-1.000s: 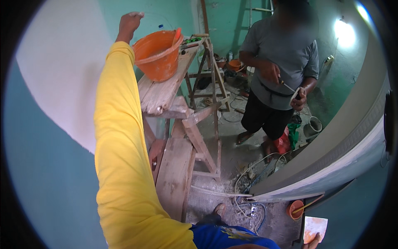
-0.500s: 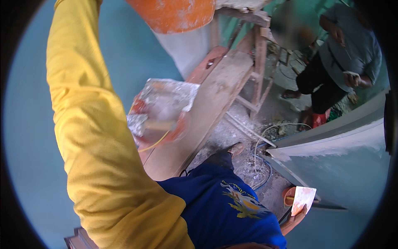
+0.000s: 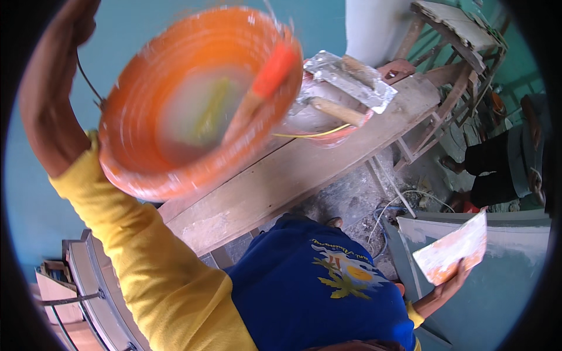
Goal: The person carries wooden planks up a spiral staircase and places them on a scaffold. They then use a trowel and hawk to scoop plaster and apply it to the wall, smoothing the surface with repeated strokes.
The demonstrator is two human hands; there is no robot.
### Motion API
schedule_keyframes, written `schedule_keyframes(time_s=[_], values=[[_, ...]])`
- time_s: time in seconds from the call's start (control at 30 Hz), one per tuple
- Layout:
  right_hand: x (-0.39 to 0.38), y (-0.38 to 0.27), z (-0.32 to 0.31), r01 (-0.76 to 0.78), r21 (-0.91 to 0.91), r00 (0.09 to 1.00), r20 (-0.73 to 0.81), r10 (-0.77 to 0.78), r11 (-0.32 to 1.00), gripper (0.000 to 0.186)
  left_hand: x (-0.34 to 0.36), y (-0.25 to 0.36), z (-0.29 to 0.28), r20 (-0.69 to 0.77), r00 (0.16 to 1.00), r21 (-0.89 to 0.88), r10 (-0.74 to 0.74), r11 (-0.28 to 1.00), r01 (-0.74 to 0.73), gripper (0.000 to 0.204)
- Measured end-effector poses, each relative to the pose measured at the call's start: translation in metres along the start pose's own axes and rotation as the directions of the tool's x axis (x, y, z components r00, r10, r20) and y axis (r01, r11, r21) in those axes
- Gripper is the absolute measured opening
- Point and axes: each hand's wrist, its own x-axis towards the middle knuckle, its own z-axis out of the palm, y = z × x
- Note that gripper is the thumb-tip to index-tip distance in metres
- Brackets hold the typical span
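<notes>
Left hand (image 3: 73,26), upper left of the frame, raised on a yellow sleeve (image 3: 134,245), closed round the thin wire handle (image 3: 88,82) of an orange bucket (image 3: 193,105). Bucket blurred, filling the upper centre, mouth turned toward the camera; pale smear inside, and an orange-handled tool (image 3: 266,82) leaning against its right inner wall, probably a brush or scraper, too blurred to tell.

Right hand (image 3: 451,284), lower right, palm up under a flat whitish board (image 3: 451,254) stained orange, fingers cupping its lower edge.

Plank desk (image 3: 304,175) running diagonally from centre left to upper right, behind and beneath the bucket. On it, right of the bucket: steel trowel (image 3: 351,79) caked with pale plaster, and a wooden handle (image 3: 336,111) lying just below it, over a thin yellow cord (image 3: 310,134).

Wooden trestle (image 3: 462,35), upper right. Another person (image 3: 503,167), dark shorts and grey top, at the right edge on the rubble-strewn floor (image 3: 363,199).
</notes>
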Motion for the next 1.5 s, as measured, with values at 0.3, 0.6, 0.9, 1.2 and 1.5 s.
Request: schedule_keyframes(time_s=[0.3, 0.6, 0.9, 1.2, 1.5], values=[[-0.063, -0.061, 0.285, 0.534, -0.215, 0.506, 0.856, -0.105, 0.818, 0.029, -0.175, -0.112, -0.013, 0.338, 0.912, -0.448, -0.231, 0.813, 0.372, 0.012], [-0.260, -0.030, 0.469, 0.806, 0.590, -0.590, 0.807, -0.027, 0.054, 0.022, -0.282, -0.187, 0.008, 0.555, 0.758, -0.492, -0.342, 0.600, 0.631, 0.019], [-0.315, 0.066, 0.472, 0.737, 0.643, -0.611, 0.766, 0.201, -0.207, 0.020, -0.263, -0.221, 0.031, 0.409, 0.909, -0.626, -0.081, 0.699, 0.345, 0.023], [-0.378, 0.318, 0.482, 0.594, 0.696, -0.559, 0.717, 0.416, -0.403, 0.018, -0.310, -0.381, 0.092, 0.583, 0.810, 0.086, -0.056, 0.996, 0.007, 0.038], [-0.318, 0.097, 0.480, 0.949, 0.275, -0.210, 0.916, 0.342, -0.154, 0.022, -0.233, -0.355, 0.079, 0.438, 0.893, 0.147, 0.103, 0.972, -0.185, 0.040]])
